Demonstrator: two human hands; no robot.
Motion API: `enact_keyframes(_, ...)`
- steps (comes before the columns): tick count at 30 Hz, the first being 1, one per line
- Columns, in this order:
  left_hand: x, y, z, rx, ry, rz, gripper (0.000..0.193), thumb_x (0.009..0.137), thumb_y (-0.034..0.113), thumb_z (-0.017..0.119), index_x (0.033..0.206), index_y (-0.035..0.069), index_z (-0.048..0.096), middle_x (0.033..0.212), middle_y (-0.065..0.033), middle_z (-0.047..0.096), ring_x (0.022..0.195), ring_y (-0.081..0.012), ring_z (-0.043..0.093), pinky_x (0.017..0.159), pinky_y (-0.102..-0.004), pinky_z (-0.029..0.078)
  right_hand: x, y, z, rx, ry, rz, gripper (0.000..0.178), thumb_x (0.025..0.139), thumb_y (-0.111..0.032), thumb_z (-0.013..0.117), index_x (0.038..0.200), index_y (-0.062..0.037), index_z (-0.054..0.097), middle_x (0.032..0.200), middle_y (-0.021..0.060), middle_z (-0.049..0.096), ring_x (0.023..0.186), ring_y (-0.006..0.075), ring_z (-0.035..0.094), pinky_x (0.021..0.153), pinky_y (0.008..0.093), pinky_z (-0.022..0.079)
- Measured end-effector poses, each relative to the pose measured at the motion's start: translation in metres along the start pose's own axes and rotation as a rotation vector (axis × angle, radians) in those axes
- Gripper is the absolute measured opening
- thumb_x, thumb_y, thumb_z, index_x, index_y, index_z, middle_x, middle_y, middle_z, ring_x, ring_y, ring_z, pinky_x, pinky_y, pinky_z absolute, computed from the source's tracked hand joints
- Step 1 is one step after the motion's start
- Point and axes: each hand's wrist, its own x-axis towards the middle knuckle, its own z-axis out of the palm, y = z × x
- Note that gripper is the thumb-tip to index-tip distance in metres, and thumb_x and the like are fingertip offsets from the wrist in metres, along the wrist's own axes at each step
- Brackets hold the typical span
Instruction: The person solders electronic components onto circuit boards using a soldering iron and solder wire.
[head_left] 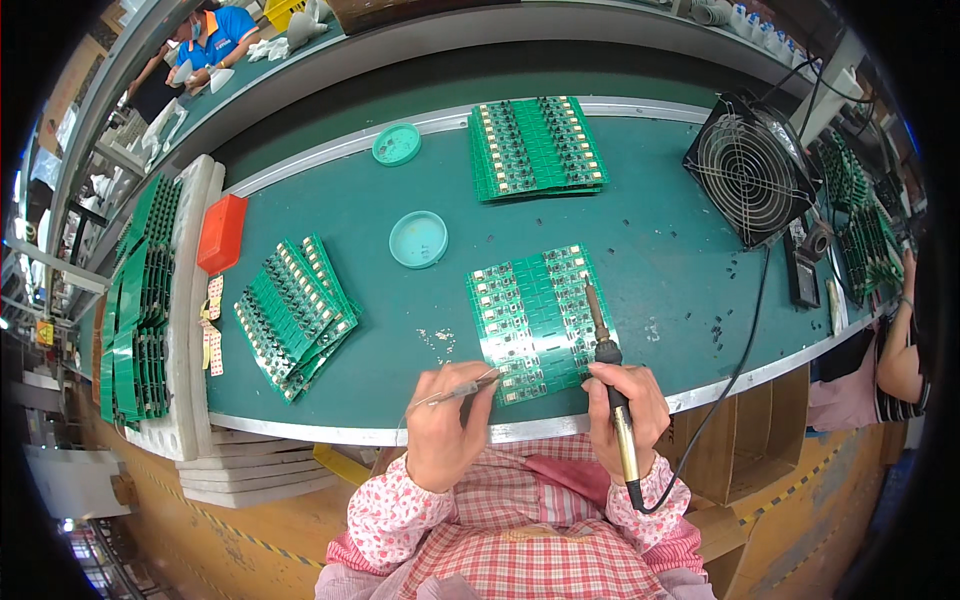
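Observation:
A green circuit board panel [540, 315] with rows of small parts lies flat at the front of the bench. My right hand [640, 397] is closed round a soldering iron [625, 440]; its dark tip points up and away over the panel's right column. My left hand [438, 432] is pinched on a slender grey tube with thin wire [458, 391], near the panel's lower left corner. Left of that hand lies a fanned stack of similar panels [297, 318]. Another stack of panels [538, 150] sits at the back.
Two round turquoise lids [418, 240] [397, 145] and a red bin [221, 234] stand to the left. Panels fill a white foam rack [190, 300]. A black fan [748, 170] stands right, near the iron's cable [745, 365]. Co-workers [212, 45] [895, 355] are nearby.

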Motion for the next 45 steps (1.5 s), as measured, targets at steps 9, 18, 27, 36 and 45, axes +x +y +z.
enact_keyframes(9,-0.001,0.002,0.0,0.023,0.026,0.021,0.021,0.083,-0.005,0.071,0.102,0.003,0.067,0.099,-0.0113,0.071,0.085,-0.0292,0.065,0.076,-0.0358,0.05,-0.022,-0.012,-0.011,0.248,0.033,0.299,0.016,0.096,-0.018,0.064,0.101,-0.0021,0.062,0.066,0.0077,0.067,0.061,0.0192,0.066,0.059,0.0316,0.052)
enact_keyframes(18,-0.002,0.001,0.0,0.003,0.022,0.009,0.021,0.083,-0.004,0.071,0.103,0.003,0.067,0.099,-0.0109,0.07,0.085,-0.0294,0.064,0.076,-0.0365,0.05,-0.024,-0.024,-0.007,0.539,0.084,0.273,0.022,0.1,-0.025,0.059,0.101,-0.003,0.057,0.068,0.0095,0.071,0.062,0.019,0.071,0.059,0.0307,0.056)
enact_keyframes(27,-0.002,0.001,0.001,0.002,0.027,0.011,0.021,0.083,-0.004,0.071,0.101,0.004,0.067,0.099,-0.0105,0.07,0.086,-0.0291,0.065,0.077,-0.0364,0.049,-0.022,-0.023,-0.005,0.535,0.058,0.217,0.021,0.099,-0.024,0.059,0.1,-0.003,0.058,0.068,0.0087,0.071,0.062,0.0189,0.071,0.06,0.0304,0.057)
enact_keyframes(36,-0.002,0.001,0.001,0.008,0.036,0.025,0.021,0.082,-0.004,0.071,0.102,0.004,0.067,0.099,-0.0104,0.07,0.085,-0.0287,0.065,0.076,-0.0362,0.049,-0.022,-0.023,-0.006,0.492,0.002,0.273,0.014,0.097,-0.018,0.061,0.097,-0.0038,0.06,0.065,0.0073,0.07,0.06,0.0169,0.071,0.057,0.0277,0.055)
enact_keyframes(45,-0.001,0.001,0.0,0.002,0.03,0.006,0.021,0.082,-0.004,0.071,0.101,0.004,0.067,0.099,-0.0099,0.07,0.085,-0.0286,0.065,0.076,-0.0365,0.049,-0.025,-0.019,-0.005,0.433,-0.126,0.359,0.009,0.094,-0.012,0.062,0.093,-0.0033,0.061,0.068,0.0068,0.07,0.058,0.0159,0.07,0.055,0.0277,0.054)
